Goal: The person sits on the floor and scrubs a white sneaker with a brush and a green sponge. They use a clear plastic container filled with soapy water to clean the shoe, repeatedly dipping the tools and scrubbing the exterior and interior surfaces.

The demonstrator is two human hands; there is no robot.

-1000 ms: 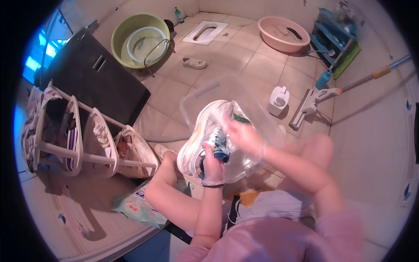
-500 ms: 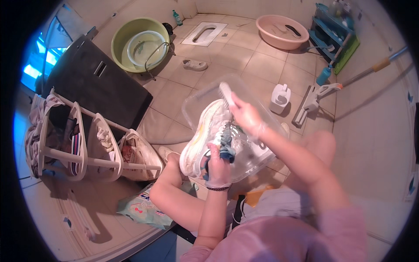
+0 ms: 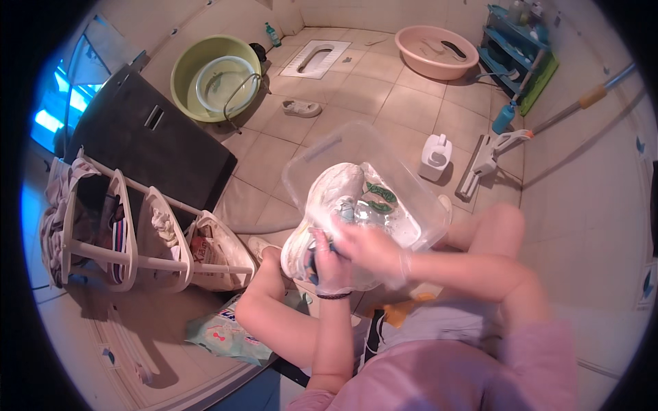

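Observation:
My left hand (image 3: 330, 267), in a clear thin glove with a dark bracelet at the wrist, grips a white sneaker (image 3: 322, 198) by its heel end. The sneaker is tilted over a clear plastic tub (image 3: 312, 164), its sole edge facing left. My right hand (image 3: 373, 250), also gloved, is closed and smeared by motion over the shoe's opening, close to the left thumb. The scrub brush it held half a second ago is hidden or blurred now. Green patterned pieces (image 3: 382, 195) and shiny wet patches show inside the tub.
A white jug (image 3: 436, 157) and a floor squeegee (image 3: 485, 161) stand to the right. A loose shoe (image 3: 301, 108) lies beyond the tub. Farther back are a green basin (image 3: 181, 82), a pink basin (image 3: 435, 68) and a squat toilet (image 3: 295, 66). A tiered rack (image 3: 154, 253) stands left.
My right hand has swept down and nearer to me, from beside the toe to the shoe's opening. The brush has gone out of sight; the green pieces in the tub are now uncovered.

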